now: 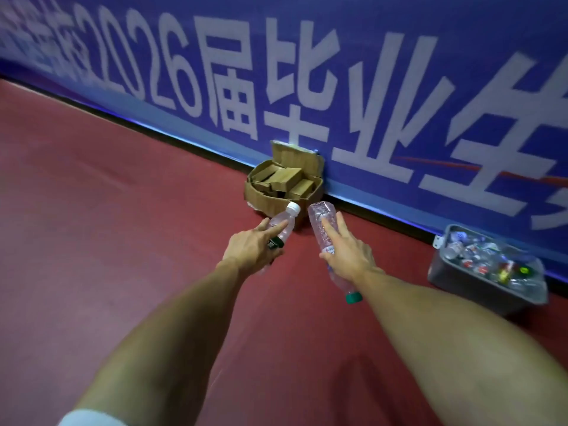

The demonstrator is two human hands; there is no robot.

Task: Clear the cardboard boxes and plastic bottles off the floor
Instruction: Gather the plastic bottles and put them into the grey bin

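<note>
My left hand (250, 250) grips a clear plastic bottle with a white cap (284, 224), its cap pointing away from me; a dark green cap shows under my fingers. My right hand (347, 252) holds another clear bottle (321, 229) upside down, its green cap (353, 298) below my wrist. Both bottles hang above the red floor, just in front of an open cardboard box (270, 201) that stands against the wall and holds several small cardboard boxes (285, 178).
A grey plastic bin (455, 282) full of several empty bottles sits on the floor at the right, by the wall. A blue banner (368, 72) with white lettering runs along the wall. Red floor (92, 195) spreads out to the left.
</note>
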